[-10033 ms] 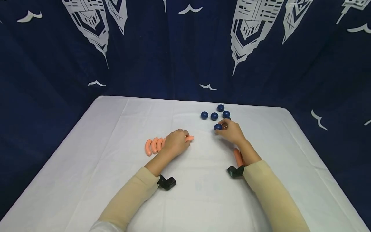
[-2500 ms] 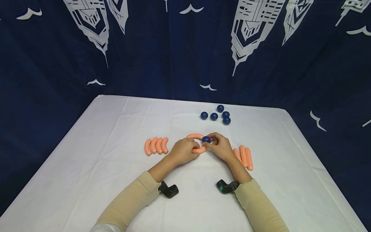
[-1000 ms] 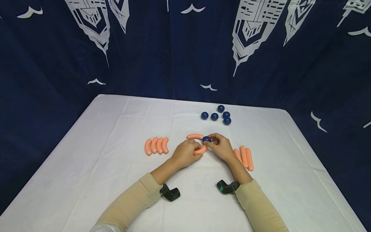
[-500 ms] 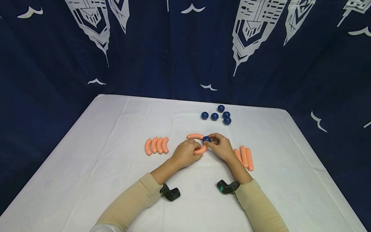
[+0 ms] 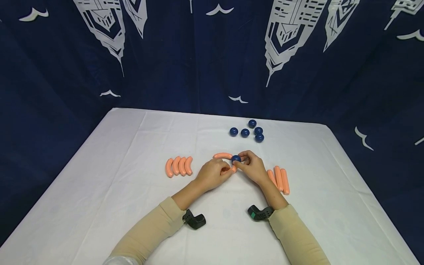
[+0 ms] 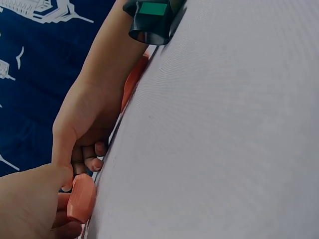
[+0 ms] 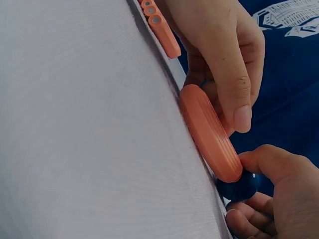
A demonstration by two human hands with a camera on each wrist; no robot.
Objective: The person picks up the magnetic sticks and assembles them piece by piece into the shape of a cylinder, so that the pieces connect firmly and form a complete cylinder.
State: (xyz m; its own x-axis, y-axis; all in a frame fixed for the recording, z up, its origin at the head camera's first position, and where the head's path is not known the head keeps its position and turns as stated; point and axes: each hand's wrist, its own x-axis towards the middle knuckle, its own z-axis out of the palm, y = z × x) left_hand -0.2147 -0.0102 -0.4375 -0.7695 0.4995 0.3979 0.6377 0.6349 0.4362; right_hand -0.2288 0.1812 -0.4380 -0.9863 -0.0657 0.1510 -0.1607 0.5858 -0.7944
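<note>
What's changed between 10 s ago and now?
The right hand brought its pinched blue ball leftward and toward the person, to the far curved piece and near curved piece. The left hand moved right and toward the person; its grip now is unclear. Unmoved: five other balls, row of four curved pieces.

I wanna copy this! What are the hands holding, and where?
Right hand: a blue ball, pinched by its sides. Left hand: can't tell whether it grips anything.
</note>
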